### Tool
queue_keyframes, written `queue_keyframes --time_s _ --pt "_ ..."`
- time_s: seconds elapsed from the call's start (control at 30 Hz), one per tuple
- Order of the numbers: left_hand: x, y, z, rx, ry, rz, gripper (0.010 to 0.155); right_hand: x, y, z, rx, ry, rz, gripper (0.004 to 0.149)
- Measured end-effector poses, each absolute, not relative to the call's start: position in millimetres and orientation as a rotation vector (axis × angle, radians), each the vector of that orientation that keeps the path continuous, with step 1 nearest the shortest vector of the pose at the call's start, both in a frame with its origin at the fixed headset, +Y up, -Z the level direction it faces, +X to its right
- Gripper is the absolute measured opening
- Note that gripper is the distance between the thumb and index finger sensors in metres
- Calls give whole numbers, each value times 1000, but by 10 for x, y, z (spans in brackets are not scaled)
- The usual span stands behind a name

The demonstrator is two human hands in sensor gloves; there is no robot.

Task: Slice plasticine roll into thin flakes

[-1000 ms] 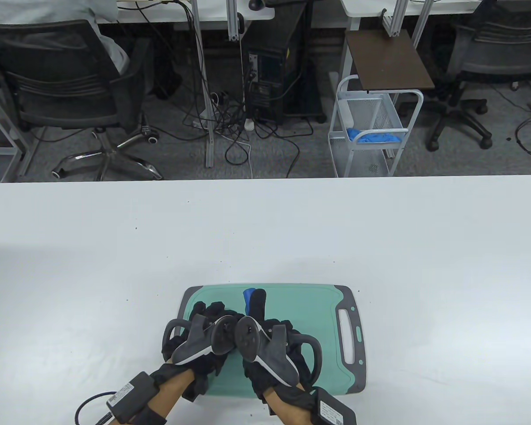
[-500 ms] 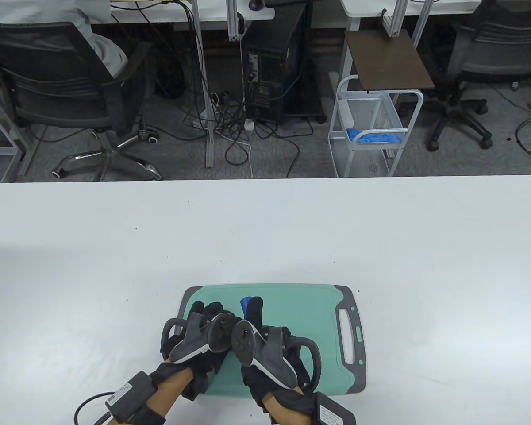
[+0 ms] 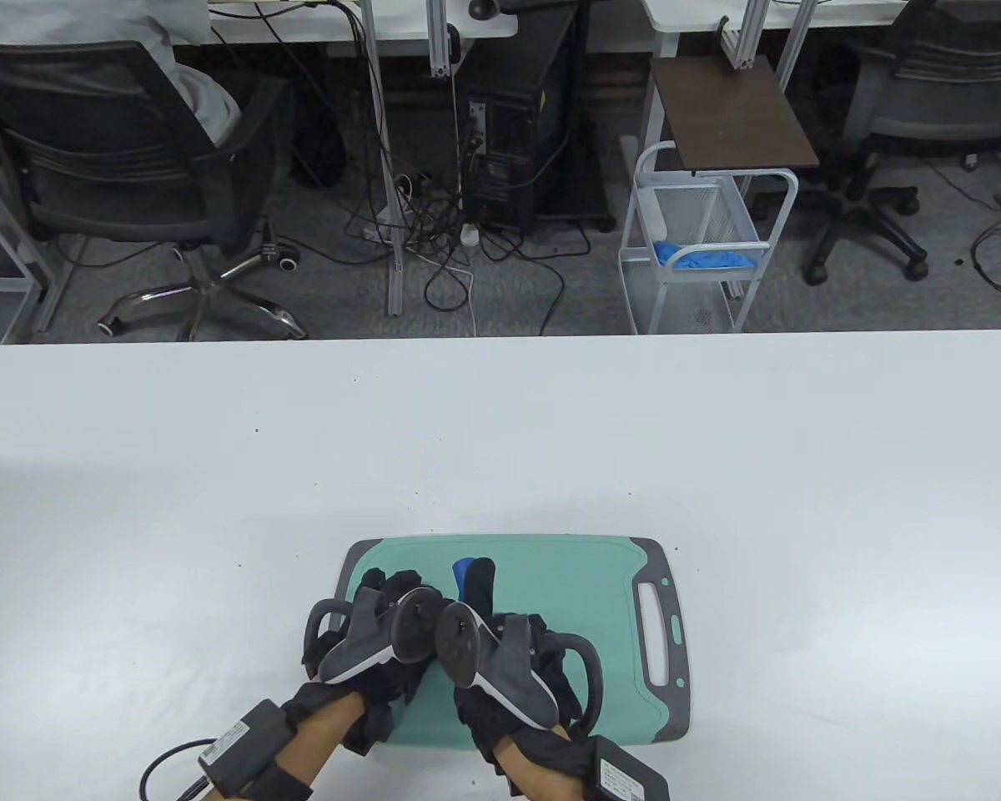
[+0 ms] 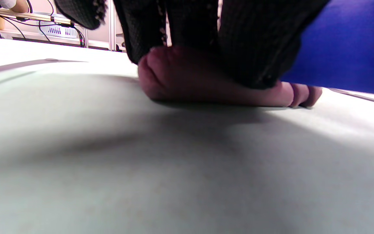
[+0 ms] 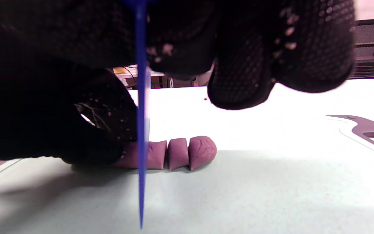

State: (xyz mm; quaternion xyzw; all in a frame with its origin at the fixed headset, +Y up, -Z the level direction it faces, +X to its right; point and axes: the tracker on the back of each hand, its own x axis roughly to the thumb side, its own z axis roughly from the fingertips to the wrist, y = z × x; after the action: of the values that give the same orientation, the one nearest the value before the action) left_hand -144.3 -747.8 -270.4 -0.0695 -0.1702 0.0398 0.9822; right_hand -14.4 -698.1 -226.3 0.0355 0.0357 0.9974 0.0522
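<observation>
A purple plasticine roll (image 5: 156, 154) lies on the green cutting board (image 3: 567, 584). My left hand (image 3: 388, 584) presses down on the roll's left part; its fingers (image 4: 190, 22) cover the roll (image 4: 190, 78) in the left wrist view. My right hand (image 3: 480, 580) grips a blue plastic knife (image 5: 141, 130). The blade stands edge-on across the roll, right beside my left fingers (image 5: 102, 130). Two cut pieces (image 5: 178, 152) and the rounded end (image 5: 201, 152) lie just right of the blade. In the table view only the knife's blue end (image 3: 463, 571) shows; the roll is hidden under my hands.
The board's grey handle end with its slot (image 3: 657, 626) lies to the right. White table (image 3: 500, 434) surrounds the board. Office chairs, cables and a wire cart (image 3: 701, 250) stand beyond the far edge.
My right hand and the knife have drawn back slightly toward the near edge and a little left. My left hand has stayed on the roll.
</observation>
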Motion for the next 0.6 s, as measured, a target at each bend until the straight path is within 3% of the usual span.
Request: queue_keyframes --time_s 0.6 --pt "-1449 -7481 -2716 -153 -342 87 47 -179 -7089 -2335 123 88 3040 84"
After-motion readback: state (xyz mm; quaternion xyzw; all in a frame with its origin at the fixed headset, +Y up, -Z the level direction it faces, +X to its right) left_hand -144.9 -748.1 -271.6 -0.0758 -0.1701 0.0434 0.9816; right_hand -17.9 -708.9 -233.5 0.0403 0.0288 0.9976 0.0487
